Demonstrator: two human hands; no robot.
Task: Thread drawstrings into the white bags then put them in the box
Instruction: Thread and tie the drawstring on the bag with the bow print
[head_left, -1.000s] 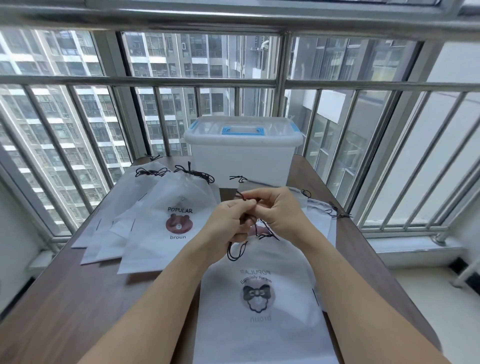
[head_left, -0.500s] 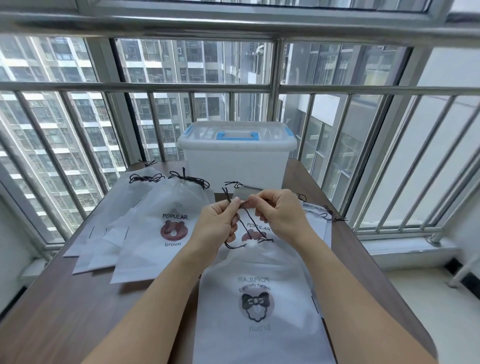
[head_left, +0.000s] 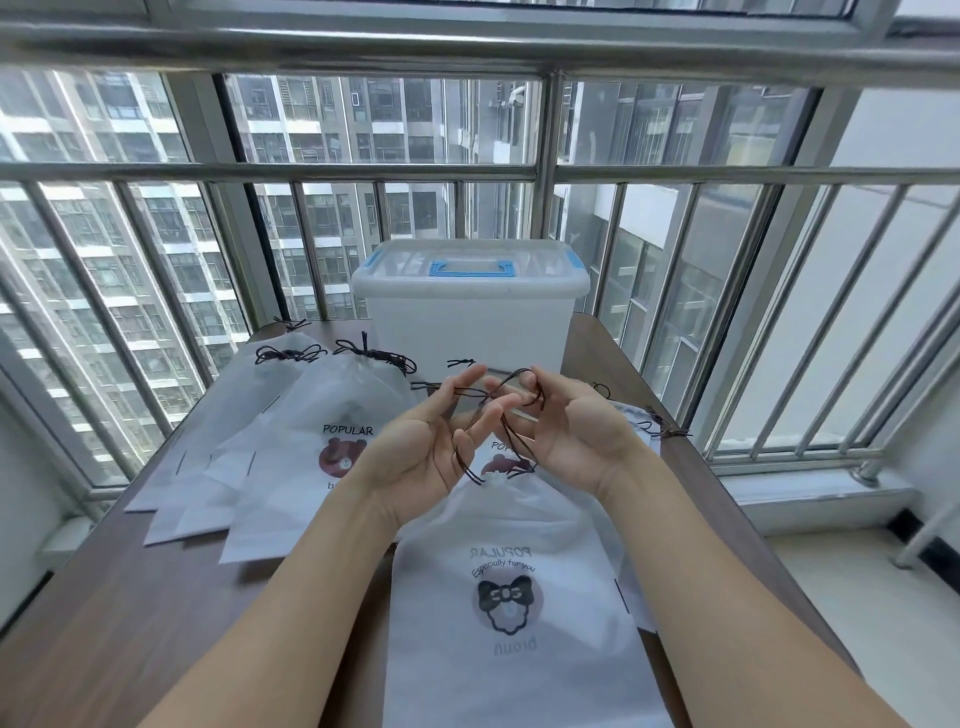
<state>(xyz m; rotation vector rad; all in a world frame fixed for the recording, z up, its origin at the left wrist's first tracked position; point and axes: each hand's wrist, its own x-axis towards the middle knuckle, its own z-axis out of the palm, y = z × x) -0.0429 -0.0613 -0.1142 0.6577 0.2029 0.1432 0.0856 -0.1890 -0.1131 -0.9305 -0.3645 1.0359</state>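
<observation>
A: Where's the bag being worked on?
B: White bag (head_left: 506, 597) w/ black bow print lies flat on the brown table (head_left: 104, 613), on the near side of the box (head_left: 470, 317), its gathered neck pointing toward the box. Dark drawstring (head_left: 501, 426) comes out of that neck and runs up into both hands.

A: Hands?
B: Both raised above the bag's neck, between bag and box, palms turned toward the camera. Left hand (head_left: 421, 452) has fingers spread and mostly straight, cord looped across them. Right hand (head_left: 566, 431) has fingers curled round the cord, hooking a loop of it. The two hands are close; whether fingertips touch, can't tell.

A: Box?
B: Translucent white, lid on, blue handle and blue clips, at the far end of the table against the metal railing (head_left: 467, 171).

A: Other bags?
B: Fanned stack of white bags (head_left: 291, 447) left of the box, cords already in their necks, top one printed POPULAR w/ a brown bear. More bags (head_left: 631, 415) right of the box, mostly hidden behind the right hand. One more bear-print bag lies under the hands, partly covered.
</observation>
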